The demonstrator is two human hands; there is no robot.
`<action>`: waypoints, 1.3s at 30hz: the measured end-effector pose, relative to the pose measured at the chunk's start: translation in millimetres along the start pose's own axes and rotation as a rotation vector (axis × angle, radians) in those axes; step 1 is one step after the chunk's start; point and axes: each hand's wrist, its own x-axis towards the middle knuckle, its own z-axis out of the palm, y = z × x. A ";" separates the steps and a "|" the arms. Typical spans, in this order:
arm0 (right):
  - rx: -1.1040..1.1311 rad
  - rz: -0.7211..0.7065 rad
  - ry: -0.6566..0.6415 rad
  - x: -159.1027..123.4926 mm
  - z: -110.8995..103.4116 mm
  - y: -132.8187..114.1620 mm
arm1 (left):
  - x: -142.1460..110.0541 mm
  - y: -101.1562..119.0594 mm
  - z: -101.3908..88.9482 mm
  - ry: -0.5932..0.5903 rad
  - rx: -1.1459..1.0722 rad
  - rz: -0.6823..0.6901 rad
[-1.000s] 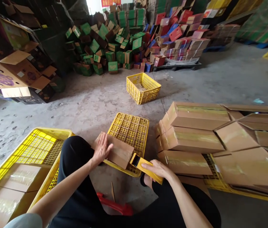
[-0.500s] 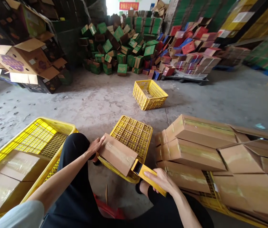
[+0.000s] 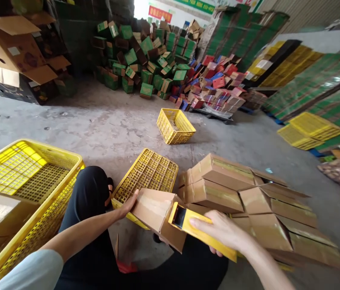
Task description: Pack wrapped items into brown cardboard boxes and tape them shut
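At the far left, one yellow plastic crate (image 3: 52, 150), slatted and cut off by the frame, holds at least two smooth, taped cartons (image 3: 5, 207); the edge hides their full number. Beside the person's dark-clothed leg, the left hand (image 3: 130, 204) lies against one cardboard box (image 3: 153, 204); whether it clasps or only steadies cannot be told, the underside being hidden. A second crate, lattice face up (image 3: 145, 171), sits behind and partly beneath this oblong, tilted box, whose support is obscured. Farther off stands a third, open-topped crate (image 3: 180, 137). One yellow tape dispenser (image 3: 187, 224) overlaps the box's right end, contact unclear, its handle wrapped firmly by the right hand (image 3: 222, 231). Behind and rightward, at least six angular, shiny-taped cardboard cartons (image 3: 218, 196) are stacked, their lower ones partly covered by the forearm.
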 end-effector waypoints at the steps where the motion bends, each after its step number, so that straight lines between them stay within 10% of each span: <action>1: 0.001 -0.004 -0.004 4.8 1.9 -2.4 | 0.6 1.6 -1.0 0.025 -0.017 -0.023; 9: 0.132 -0.098 -0.064 52.9 19.7 -37.4 | 1.1 62.1 -49.3 0.170 -0.077 0.097; 16: 0.104 -0.121 -0.095 64.3 16.4 -66.2 | -15.5 118.8 -92.0 -0.268 0.199 0.817; 24: 0.175 -0.093 -0.121 52.5 18.8 -38.3 | 5.9 104.6 -83.8 -0.350 0.399 1.036; 39: 0.249 -0.129 -0.099 42.5 23.2 -18.0 | 17.5 98.8 -77.9 -0.300 0.566 1.002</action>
